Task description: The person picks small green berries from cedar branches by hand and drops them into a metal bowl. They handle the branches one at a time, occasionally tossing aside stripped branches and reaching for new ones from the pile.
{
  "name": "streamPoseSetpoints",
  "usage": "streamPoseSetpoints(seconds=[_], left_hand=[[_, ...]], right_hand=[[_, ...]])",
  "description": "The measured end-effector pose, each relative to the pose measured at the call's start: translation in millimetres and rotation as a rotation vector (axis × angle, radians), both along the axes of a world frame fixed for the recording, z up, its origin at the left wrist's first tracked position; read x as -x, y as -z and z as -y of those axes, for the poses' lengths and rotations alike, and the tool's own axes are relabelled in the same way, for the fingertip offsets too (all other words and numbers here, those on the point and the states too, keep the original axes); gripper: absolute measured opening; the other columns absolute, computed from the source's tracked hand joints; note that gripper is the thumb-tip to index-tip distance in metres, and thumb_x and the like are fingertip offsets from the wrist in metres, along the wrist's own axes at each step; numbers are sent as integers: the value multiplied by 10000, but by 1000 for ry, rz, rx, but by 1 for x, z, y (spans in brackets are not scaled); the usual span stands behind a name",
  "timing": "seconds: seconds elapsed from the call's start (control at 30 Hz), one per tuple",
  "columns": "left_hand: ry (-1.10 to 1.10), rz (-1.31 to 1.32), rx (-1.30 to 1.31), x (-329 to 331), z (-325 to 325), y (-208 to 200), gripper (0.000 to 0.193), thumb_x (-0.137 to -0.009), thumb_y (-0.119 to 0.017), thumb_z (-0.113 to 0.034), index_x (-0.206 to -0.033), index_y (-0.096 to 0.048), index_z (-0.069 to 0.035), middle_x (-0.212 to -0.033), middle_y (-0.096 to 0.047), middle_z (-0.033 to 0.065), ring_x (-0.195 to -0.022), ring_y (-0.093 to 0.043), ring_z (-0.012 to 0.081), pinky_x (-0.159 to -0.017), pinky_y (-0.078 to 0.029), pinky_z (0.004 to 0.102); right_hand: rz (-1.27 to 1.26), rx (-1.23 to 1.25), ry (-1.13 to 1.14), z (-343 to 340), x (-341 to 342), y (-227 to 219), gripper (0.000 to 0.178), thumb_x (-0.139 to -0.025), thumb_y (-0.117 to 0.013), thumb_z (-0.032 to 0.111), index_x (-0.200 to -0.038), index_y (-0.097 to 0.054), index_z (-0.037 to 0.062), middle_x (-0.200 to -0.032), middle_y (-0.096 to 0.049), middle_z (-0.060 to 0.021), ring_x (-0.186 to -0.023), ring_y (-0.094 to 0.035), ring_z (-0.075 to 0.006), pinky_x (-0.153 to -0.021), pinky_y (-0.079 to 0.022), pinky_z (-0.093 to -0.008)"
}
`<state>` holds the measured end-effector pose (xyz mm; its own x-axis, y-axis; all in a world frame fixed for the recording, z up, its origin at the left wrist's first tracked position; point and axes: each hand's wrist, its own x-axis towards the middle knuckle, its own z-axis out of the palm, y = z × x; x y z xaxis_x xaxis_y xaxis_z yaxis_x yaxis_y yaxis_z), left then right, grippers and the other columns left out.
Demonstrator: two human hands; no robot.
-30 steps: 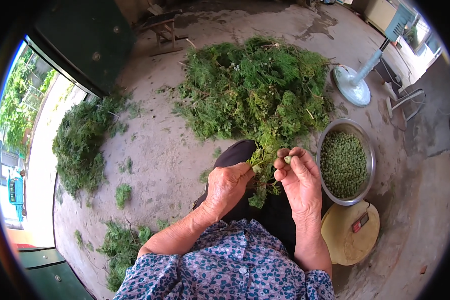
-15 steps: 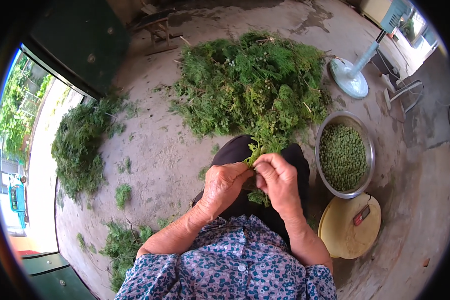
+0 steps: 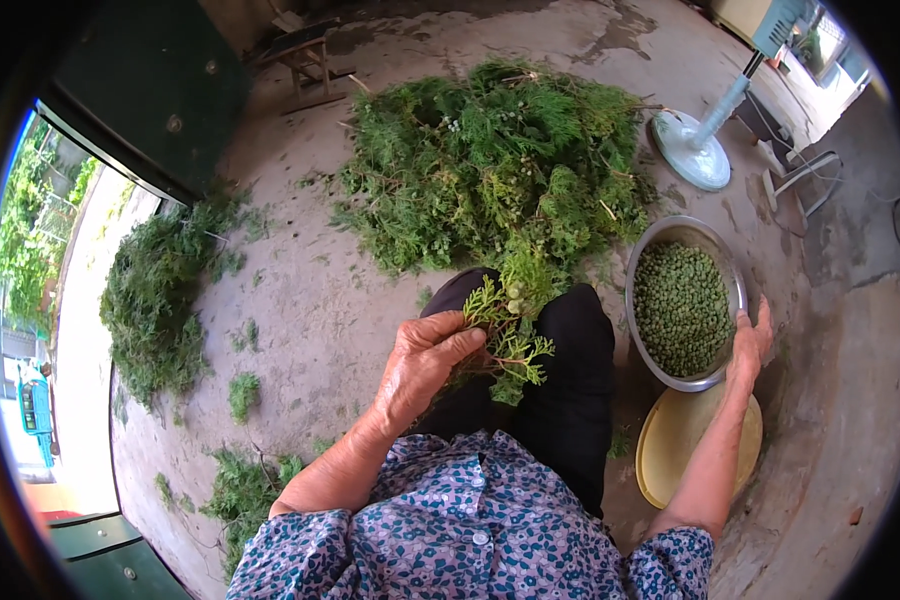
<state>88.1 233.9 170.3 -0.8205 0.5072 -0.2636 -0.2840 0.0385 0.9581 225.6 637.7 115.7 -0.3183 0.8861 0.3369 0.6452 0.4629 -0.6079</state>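
Left hand [image 3: 425, 358]: fingers pinching leafy sprig [image 3: 507, 343] over knees [image 3: 578, 325]; green cones [image 3: 514, 305] on it. Right hand [image 3: 753, 338] at right rim of metal bowl [image 3: 682, 229] of cones; thumb and fingers apart, cannot tell if gripping. Step, seemingly: stripping cones. Next likely calls for right fingers at sprig, left pinch steady. Farther: branch pile [image 3: 490, 170].

Seen through a wide fisheye lens, the left of two worn side by side on the person's head, looking steeply down and somewhat forward. The view is upright, unmirrored. The patterned shirt [image 3: 440, 520] spreads across the lower edge, close beneath the lens; the hands [image 3: 417, 362] are also near. The floor [image 3: 290, 320] stretches farther away toward the top, and straight edges curve near the dark, rounded rim.
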Motion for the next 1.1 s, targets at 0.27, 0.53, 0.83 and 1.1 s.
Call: streamPoseSetpoints(seconds=[0.27, 0.53, 0.83, 1.1], left_hand=[[-6, -109, 77, 1, 2, 17, 293, -878, -554, -209, -645, -509, -37, -571, -362, -89, -573, -288, 15, -467, -249, 228], [23, -38, 88, -2, 4, 16, 222, -873, -546, -219, -841, -625, -14, -726, -616, 11, -700, -525, 65, -656, -419, 229], [-2, 110, -59, -5, -9, 3, 259, -869, -560, -213, -1032, -551, -11, -797, -606, 18, -725, -528, 71, -633, -429, 221], [49, 148, -2, -4, -11, 3, 172, -847, -591, -158, -838, -630, 9, -655, -575, -25, -571, -468, 31, -501, -386, 197]], right_hand=[[-382, 605, -867, 187, 63, -75, 265, -820, -549, 37, -1083, -577, 51, -796, -590, -36, -541, -540, -64, -455, -415, -174], [-242, 229, -1048, 245, 91, -51, 308, -744, -646, -1, -1035, -554, 40, -870, -556, -64, -710, -568, -145, -617, -476, -260], [-488, 729, -916, 250, 88, -31, 224, -754, -628, -41, -952, -546, 20, -812, -550, -1, -701, -516, -55, -622, -437, -199], [-502, 648, -868, 255, 88, -33, 182, -772, -605, -21, -944, -556, 11, -799, -556, -19, -675, -527, -84, -616, -440, -207]])
